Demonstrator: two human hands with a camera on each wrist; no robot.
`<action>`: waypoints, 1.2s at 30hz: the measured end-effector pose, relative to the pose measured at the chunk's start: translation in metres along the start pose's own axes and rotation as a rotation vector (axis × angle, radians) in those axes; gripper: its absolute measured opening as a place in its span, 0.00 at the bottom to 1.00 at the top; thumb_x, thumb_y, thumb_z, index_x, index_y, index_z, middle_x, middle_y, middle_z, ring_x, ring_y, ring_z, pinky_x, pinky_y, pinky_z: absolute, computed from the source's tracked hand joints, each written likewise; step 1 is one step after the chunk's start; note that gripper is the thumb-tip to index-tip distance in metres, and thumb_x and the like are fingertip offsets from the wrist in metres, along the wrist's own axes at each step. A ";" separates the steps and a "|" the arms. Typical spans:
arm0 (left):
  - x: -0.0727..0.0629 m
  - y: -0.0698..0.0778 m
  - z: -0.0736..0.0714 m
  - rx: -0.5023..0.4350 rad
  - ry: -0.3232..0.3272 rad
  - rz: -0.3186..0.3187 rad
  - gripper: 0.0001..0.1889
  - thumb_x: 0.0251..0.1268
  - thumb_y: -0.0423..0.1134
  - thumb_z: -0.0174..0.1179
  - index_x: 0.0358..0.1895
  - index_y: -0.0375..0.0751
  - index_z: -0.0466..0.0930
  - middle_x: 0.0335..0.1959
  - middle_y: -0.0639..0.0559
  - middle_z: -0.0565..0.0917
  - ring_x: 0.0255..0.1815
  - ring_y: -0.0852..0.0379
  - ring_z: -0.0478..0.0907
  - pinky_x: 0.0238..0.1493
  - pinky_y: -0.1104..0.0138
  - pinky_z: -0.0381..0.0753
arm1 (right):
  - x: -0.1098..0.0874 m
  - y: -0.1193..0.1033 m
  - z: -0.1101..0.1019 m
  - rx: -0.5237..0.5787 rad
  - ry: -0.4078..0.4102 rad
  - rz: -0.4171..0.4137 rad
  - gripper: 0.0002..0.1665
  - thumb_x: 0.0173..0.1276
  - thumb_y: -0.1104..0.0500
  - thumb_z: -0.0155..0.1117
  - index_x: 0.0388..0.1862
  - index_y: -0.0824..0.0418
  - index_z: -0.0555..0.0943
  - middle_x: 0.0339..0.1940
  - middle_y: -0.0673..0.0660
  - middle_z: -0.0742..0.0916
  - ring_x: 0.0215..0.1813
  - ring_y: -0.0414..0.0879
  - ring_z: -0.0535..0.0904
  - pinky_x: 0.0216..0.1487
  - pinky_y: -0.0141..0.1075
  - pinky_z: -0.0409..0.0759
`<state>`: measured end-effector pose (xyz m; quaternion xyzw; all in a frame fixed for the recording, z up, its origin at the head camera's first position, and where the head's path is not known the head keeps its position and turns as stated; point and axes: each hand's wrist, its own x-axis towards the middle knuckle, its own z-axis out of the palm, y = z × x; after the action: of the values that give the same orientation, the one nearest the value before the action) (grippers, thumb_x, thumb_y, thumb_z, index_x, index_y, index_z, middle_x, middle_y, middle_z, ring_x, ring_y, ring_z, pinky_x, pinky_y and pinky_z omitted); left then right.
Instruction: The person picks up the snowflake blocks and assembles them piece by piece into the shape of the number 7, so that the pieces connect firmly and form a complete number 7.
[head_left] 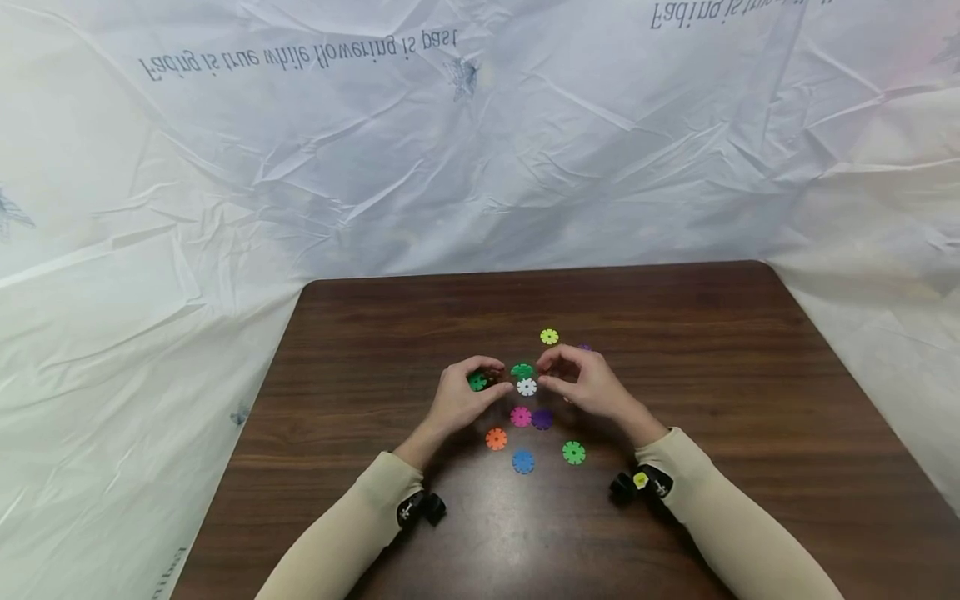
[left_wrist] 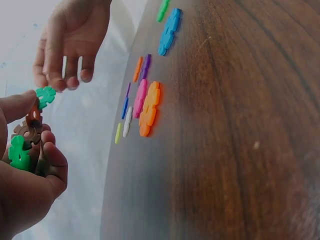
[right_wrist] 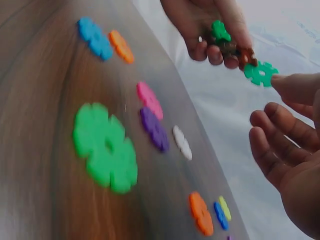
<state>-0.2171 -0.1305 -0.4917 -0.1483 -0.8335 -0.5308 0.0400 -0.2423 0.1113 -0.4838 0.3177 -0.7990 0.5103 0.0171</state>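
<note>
The little built piece [left_wrist: 29,132] sits in the left hand [head_left: 461,396], held up above the middle of the table [head_left: 375,333]. It is made of snap-together flower discs: a green one, brown ones, and another green disc [right_wrist: 260,73] sticking out at the end. The left fingers curl round it and pinch it tight.

The right hand [head_left: 588,385] is just beside that end disc. Its fingers are loose and a bit bent, and the fingertips [right_wrist: 287,85] are very close to the green disc. I cannot tell if they touch it or not. The hand holds nothing that I can see.

It looks like the step is adding discs to the piece, one at a time. The next move seems to need a loose disc, turned so its slot slides into a slot on the piece.

Loose discs lie flat on the table under and near the hands: a white disc [head_left: 527,387], a pink disc [head_left: 521,416], a purple disc [head_left: 542,419], an orange disc [head_left: 496,438], a blue disc [head_left: 522,461], a big-looking green disc [head_left: 573,452] nearer the front edge, and a yellow disc [head_left: 549,336] toward the back edge.

One more purple thing peeks out behind the right hand, mostly hidden. The brown discs are dark and hard to count. The right wrist view is blurry.
</note>
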 end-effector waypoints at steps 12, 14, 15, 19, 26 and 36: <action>-0.003 0.009 -0.001 0.004 -0.002 -0.033 0.16 0.56 0.36 0.72 0.47 0.37 0.84 0.43 0.45 0.87 0.44 0.50 0.83 0.47 0.57 0.81 | -0.020 0.021 -0.006 -0.178 -0.224 -0.084 0.17 0.63 0.54 0.72 0.47 0.61 0.83 0.39 0.50 0.86 0.39 0.42 0.81 0.38 0.39 0.82; -0.005 0.019 -0.004 0.008 -0.002 -0.029 0.15 0.56 0.34 0.71 0.47 0.35 0.83 0.43 0.42 0.87 0.44 0.48 0.84 0.47 0.58 0.81 | -0.024 0.020 -0.006 -0.200 -0.271 -0.100 0.17 0.63 0.54 0.72 0.48 0.60 0.82 0.39 0.50 0.86 0.38 0.41 0.81 0.37 0.37 0.82; -0.006 0.024 -0.005 0.010 -0.002 -0.028 0.15 0.56 0.34 0.71 0.47 0.34 0.83 0.43 0.41 0.86 0.44 0.48 0.84 0.47 0.58 0.81 | -0.025 0.019 -0.006 -0.207 -0.295 -0.100 0.17 0.63 0.54 0.72 0.48 0.60 0.82 0.39 0.50 0.85 0.38 0.41 0.81 0.37 0.36 0.81; -0.010 0.041 -0.011 0.006 -0.009 -0.017 0.15 0.57 0.33 0.71 0.46 0.33 0.83 0.43 0.40 0.86 0.44 0.48 0.84 0.47 0.59 0.81 | -0.032 0.015 -0.007 -0.227 -0.409 -0.084 0.19 0.62 0.54 0.72 0.50 0.58 0.82 0.39 0.49 0.85 0.37 0.41 0.79 0.37 0.33 0.80; -0.011 0.043 -0.011 -0.015 -0.001 -0.019 0.15 0.56 0.32 0.71 0.46 0.34 0.83 0.42 0.39 0.86 0.43 0.46 0.84 0.47 0.54 0.82 | -0.041 0.007 -0.009 -0.282 -0.565 -0.064 0.25 0.60 0.50 0.74 0.54 0.56 0.80 0.43 0.48 0.83 0.39 0.41 0.77 0.39 0.31 0.78; -0.010 0.040 -0.010 -0.014 0.002 -0.039 0.14 0.57 0.32 0.70 0.46 0.35 0.83 0.42 0.40 0.86 0.43 0.47 0.83 0.48 0.53 0.81 | -0.042 0.004 -0.011 -0.345 -0.671 -0.012 0.30 0.54 0.49 0.78 0.54 0.56 0.77 0.45 0.48 0.81 0.41 0.38 0.75 0.42 0.31 0.77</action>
<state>-0.1969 -0.1256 -0.4545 -0.1319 -0.8324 -0.5374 0.0293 -0.2139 0.1423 -0.4960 0.4643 -0.8326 0.2356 -0.1891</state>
